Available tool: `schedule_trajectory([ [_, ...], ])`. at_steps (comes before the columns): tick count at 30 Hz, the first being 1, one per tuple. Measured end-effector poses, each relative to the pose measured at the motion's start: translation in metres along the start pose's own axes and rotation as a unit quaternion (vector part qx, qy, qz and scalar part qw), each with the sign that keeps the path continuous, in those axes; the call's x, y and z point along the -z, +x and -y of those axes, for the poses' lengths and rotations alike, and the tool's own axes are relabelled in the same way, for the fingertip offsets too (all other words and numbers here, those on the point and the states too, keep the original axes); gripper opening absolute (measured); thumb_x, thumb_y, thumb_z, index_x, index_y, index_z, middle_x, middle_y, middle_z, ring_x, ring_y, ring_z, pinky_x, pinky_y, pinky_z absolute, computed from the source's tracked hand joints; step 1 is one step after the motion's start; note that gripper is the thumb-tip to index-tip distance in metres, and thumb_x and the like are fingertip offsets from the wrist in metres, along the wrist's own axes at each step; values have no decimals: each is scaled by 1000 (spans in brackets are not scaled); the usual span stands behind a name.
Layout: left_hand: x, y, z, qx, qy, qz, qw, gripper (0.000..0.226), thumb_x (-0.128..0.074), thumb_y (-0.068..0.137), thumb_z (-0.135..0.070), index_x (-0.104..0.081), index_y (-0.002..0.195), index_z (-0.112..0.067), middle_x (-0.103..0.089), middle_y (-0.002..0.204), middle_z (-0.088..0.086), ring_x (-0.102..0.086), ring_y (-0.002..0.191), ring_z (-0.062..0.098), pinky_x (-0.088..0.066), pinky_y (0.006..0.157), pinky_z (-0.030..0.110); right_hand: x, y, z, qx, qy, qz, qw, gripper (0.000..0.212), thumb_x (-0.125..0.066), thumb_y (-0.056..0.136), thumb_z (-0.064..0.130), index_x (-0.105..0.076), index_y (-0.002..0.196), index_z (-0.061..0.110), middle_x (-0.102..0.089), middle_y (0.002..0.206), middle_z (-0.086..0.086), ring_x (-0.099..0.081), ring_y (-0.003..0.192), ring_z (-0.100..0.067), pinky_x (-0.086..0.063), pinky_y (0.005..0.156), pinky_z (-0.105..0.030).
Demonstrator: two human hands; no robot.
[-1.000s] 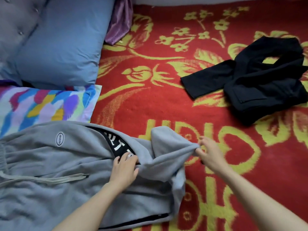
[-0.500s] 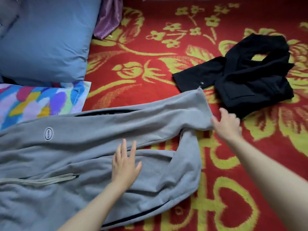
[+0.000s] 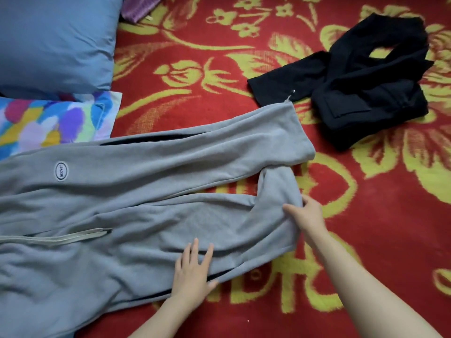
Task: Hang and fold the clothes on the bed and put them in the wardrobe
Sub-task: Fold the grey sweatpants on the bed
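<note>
Grey sweatpants [image 3: 146, 172] lay across the bed [image 3: 366, 215], left grip [image 3: 192, 272] released, flat to pin them, right grip [image 3: 308, 214] pinching the doubled-back leg [image 3: 275, 189] for straightening.

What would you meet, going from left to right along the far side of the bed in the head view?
Blue pillow → purple cloth → black garment.

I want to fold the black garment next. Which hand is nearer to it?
Right. The right hand holds the grey sweatpants below the black garment; the left hand lies on them, farther down-left.
</note>
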State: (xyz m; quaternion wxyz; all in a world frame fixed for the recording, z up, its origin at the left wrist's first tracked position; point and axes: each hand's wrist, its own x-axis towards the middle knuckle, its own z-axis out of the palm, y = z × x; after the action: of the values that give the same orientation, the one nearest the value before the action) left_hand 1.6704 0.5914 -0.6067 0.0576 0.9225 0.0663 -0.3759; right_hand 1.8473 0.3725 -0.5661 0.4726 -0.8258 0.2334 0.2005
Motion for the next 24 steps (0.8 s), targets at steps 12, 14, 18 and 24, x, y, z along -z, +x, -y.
schedule_trajectory([
  [12,-16,-21,-12,-11,40,-40,998,82,-53,87,-32,-1,149,-32,13,155,19,4,144,32,-13,114,43,44,-47,-85,-53,-243,-86,965,64,-63,88,25,-35,142,7,-33,142,-24,-28,132,-38,-21,106,-37],
  [14,-20,-29,-8,16,27,-57,998,79,-57,85,-29,-12,149,-30,2,155,21,-7,143,34,-21,112,43,37,-46,-96,-75,-204,-77,973,72,-64,87,25,-26,145,6,-25,148,-23,-21,137,-37,-18,110,-39],
  [18,-27,-40,3,55,66,-27,996,55,-47,92,-33,-27,142,-25,-10,157,9,-26,136,23,-32,103,35,37,-48,-109,-126,-156,-193,960,76,-67,83,21,-27,146,11,-24,150,-18,-21,136,-36,-22,108,-44],
  [24,-31,-42,10,56,72,-88,992,24,-59,87,-15,-60,111,-16,-39,145,16,-50,116,31,-47,83,37,58,-33,-119,-234,203,-189,932,53,-61,84,-1,-41,132,4,-57,100,-14,-52,66,-16,-44,52,-21],
])
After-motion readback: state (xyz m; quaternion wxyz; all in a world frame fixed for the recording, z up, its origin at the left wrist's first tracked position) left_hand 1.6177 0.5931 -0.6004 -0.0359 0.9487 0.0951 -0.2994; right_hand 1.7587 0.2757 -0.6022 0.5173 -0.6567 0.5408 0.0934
